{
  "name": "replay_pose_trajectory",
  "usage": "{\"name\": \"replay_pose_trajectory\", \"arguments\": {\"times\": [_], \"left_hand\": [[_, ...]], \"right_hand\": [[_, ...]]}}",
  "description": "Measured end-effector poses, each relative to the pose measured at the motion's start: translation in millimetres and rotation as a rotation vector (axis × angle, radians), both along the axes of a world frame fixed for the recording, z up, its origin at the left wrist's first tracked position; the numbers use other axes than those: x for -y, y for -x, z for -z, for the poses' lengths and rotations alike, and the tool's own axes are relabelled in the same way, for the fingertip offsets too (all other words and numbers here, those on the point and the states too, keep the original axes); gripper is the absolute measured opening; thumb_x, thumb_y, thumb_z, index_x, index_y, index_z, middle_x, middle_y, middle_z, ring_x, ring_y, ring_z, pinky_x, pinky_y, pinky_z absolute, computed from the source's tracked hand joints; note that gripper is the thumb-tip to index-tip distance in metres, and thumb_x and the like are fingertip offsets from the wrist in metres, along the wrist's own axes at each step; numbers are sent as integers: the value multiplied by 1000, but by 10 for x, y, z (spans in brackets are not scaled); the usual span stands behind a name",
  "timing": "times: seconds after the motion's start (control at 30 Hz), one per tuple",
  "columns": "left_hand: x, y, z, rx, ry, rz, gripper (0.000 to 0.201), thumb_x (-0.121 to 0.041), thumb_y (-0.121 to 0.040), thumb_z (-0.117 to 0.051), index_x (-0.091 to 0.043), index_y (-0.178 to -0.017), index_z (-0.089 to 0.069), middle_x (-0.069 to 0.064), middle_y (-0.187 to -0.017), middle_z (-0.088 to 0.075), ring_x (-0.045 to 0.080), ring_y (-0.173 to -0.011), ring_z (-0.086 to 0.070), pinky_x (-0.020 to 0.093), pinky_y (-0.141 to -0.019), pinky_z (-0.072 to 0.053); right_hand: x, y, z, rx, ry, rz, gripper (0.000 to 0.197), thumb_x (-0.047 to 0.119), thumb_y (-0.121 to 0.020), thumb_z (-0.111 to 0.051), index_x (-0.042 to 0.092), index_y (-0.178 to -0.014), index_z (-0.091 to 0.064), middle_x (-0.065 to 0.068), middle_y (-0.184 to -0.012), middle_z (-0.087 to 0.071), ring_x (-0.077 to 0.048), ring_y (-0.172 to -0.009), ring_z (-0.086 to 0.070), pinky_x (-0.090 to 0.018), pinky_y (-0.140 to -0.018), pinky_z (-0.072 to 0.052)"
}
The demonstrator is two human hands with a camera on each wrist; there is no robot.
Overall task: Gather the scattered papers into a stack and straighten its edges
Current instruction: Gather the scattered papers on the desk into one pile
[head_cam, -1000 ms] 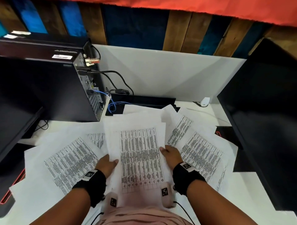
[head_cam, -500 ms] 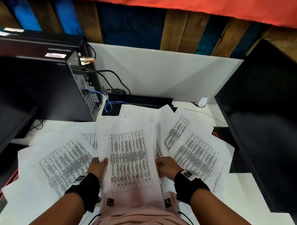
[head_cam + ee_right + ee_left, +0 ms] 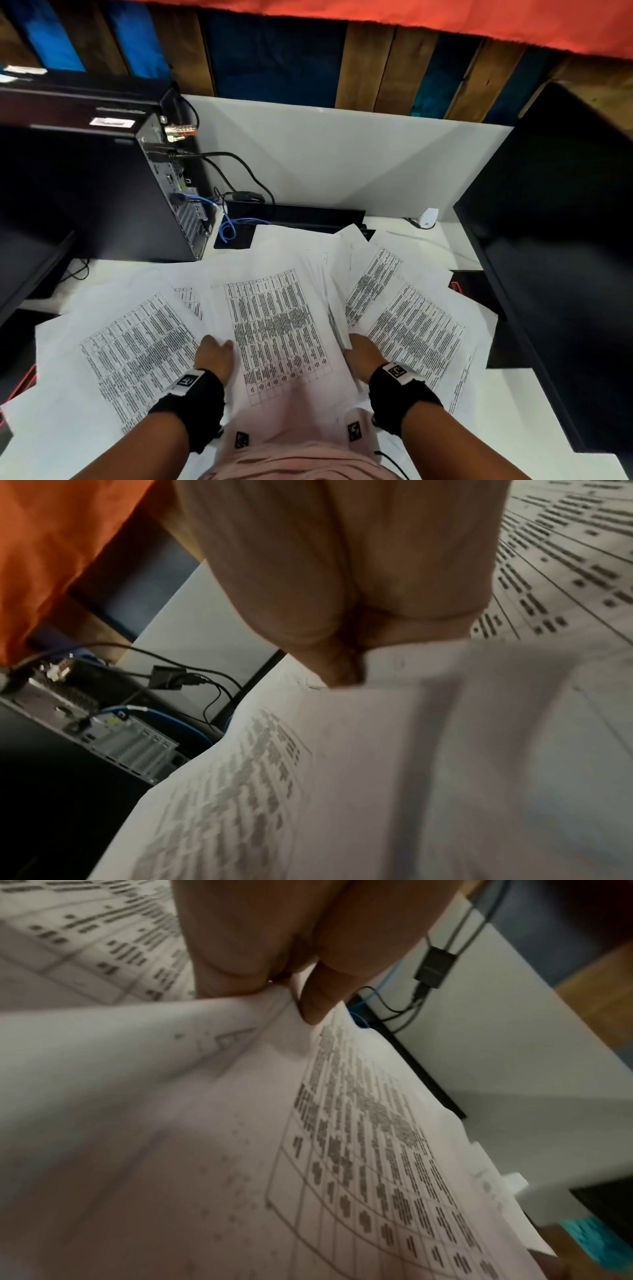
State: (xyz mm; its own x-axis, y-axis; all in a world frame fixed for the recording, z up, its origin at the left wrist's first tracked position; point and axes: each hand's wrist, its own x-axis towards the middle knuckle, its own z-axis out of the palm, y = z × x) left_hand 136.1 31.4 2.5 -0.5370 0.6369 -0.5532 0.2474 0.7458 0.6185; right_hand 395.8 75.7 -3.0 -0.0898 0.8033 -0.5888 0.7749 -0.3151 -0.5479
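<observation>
White printed sheets lie fanned across the white desk point(image 3: 507, 404). A middle bundle of papers point(image 3: 277, 329) is raised toward me, its near end over my lap. My left hand point(image 3: 214, 353) pinches its left edge, thumb on top point(image 3: 315, 999); the fingers are under the sheet. My right hand point(image 3: 361, 349) grips the right edge point(image 3: 346, 669), with its fingers hidden beneath the paper. More sheets lie spread at the left point(image 3: 137, 349) and at the right point(image 3: 411, 322).
A black computer tower point(image 3: 102, 198) with black and blue cables point(image 3: 227, 229) stands at the back left. A black monitor point(image 3: 565, 257) fills the right side. A white partition point(image 3: 342, 164) closes the back of the desk. A small white adapter point(image 3: 428, 217) sits near it.
Both hands have drawn the middle bundle toward me, and its near end now hangs over my lap. The fanned sheets at left and right have stayed in place.
</observation>
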Motion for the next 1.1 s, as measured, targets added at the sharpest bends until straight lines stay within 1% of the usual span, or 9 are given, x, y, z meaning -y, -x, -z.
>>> {"name": "replay_pose_trajectory", "arguments": {"times": [0.1,0.23,0.33,0.43,0.53,0.63,0.73,0.87,1.1], "left_hand": [[-68,-137,-19,-9,-40,30,32,-15,-93,-52,8,-115,-44,22,-111,-56,37,-98,-56,38,-78,-47],[-39,-307,-112,127,-97,165,34,-7,-88,-61,-4,-108,-33,11,-95,-49,28,-91,-53,35,-71,-45],[-12,-368,-64,186,-30,350,51,-7,-88,-60,-6,-128,-28,12,-114,-52,34,-112,-54,41,-91,-49],[-15,-367,-34,202,-5,397,75,-6,-91,-55,-9,-150,-8,10,-147,-38,28,-131,-42,33,-104,-39],[-18,-348,-79,165,-36,503,58,-10,-92,-53,-8,-143,-25,9,-136,-48,27,-123,-49,32,-101,-41],[3,-135,-148,153,-95,380,24,-15,-92,-54,-16,-114,-45,9,-107,-59,31,-97,-63,38,-81,-54],[68,406,-186,-46,-115,50,36,-25,-79,-64,-15,-112,-54,10,-110,-63,32,-103,-62,39,-89,-51],[462,1173,-225,-434,264,-211,70,-33,-72,-72,-9,-130,-42,20,-132,-46,36,-125,-42,42,-106,-32],[798,1422,35,-355,334,-331,99,-38,-57,-88,0,-131,-35,25,-131,-40,45,-120,-44,54,-101,-37]], "right_hand": [[42,11,-28,-8,111,-12,20,15,-96,-43,5,-93,-60,-14,-104,-61,-25,-92,-58,-26,-75,-46],[145,-25,-146,-339,184,303,72,67,-92,-24,17,-134,-54,-8,-139,-53,-26,-130,-48,-40,-112,-36],[213,-44,-230,-487,304,391,93,88,-73,-23,34,-149,-25,3,-158,-24,-24,-146,-23,-49,-119,-18],[175,-131,-260,-571,291,422,97,95,-63,-32,45,-146,-25,9,-157,-26,-21,-145,-24,-52,-118,-17],[69,-189,-207,-480,129,369,79,58,-68,-75,19,-133,-53,4,-125,-61,-20,-117,-55,-43,-106,-40],[34,-170,-85,-205,-6,242,42,4,-79,-72,1,-120,-60,-10,-101,-66,-29,-100,-63,-40,-95,-49],[56,-184,-68,-159,-36,230,38,1,-82,-69,1,-118,-59,-13,-99,-61,-29,-95,-59,-34,-85,-46],[84,-199,-65,-185,-29,258,40,1,-84,-68,-2,-122,-55,-14,-99,-58,-29,-95,-53,-39,-88,-43],[88,-202,-2,-198,-20,285,40,2,-83,-69,-3,-120,-55,-17,-99,-58,-30,-93,-53,-43,-91,-45]]}}
